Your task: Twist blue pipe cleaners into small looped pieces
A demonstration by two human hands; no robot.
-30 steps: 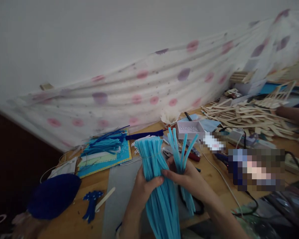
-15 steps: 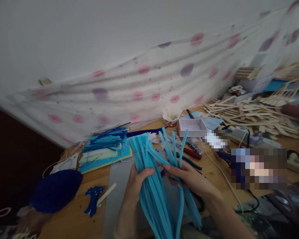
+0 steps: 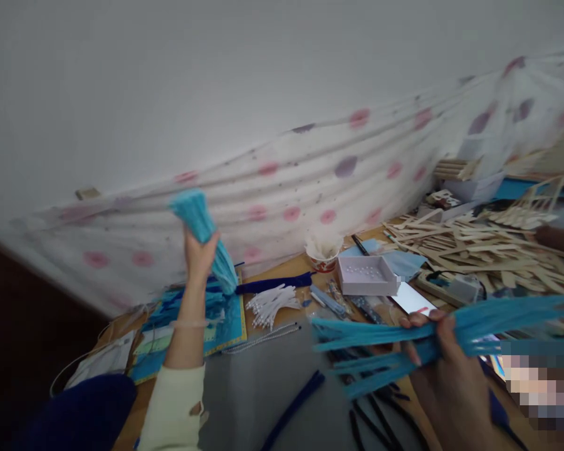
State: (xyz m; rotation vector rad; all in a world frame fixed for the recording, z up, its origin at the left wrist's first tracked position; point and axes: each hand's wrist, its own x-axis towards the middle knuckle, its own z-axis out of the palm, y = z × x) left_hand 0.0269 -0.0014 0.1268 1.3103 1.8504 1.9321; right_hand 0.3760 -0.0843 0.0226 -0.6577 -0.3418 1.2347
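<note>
My left hand (image 3: 200,254) is raised over the back left of the table, closed around a thick bundle of light-blue pipe cleaners (image 3: 192,210). Over the right side, my right hand (image 3: 444,357) grips a looser bunch of light-blue pipe cleaners (image 3: 512,316), held roughly level and fanned apart at its left end. Beneath the left forearm lies a blue sheet with a yellow border (image 3: 237,313), with more blue strands on it. Short white stems (image 3: 272,305) and a dark-blue bundle of pipe cleaners (image 3: 275,283) rest right of that sheet.
A white box of small beads (image 3: 367,275) and a patterned paper cup (image 3: 323,254) stand at the back. Wooden sticks (image 3: 479,244) are heaped at the right, near another person's hand (image 3: 557,238). A dark-blue round object (image 3: 84,413) sits front left. A phone (image 3: 411,295) lies right of the box.
My hands have moved apart from the middle. The left carried the thick bundle up and left; the right took the smaller bunch rightward and turned it level. The view has tilted upward.
</note>
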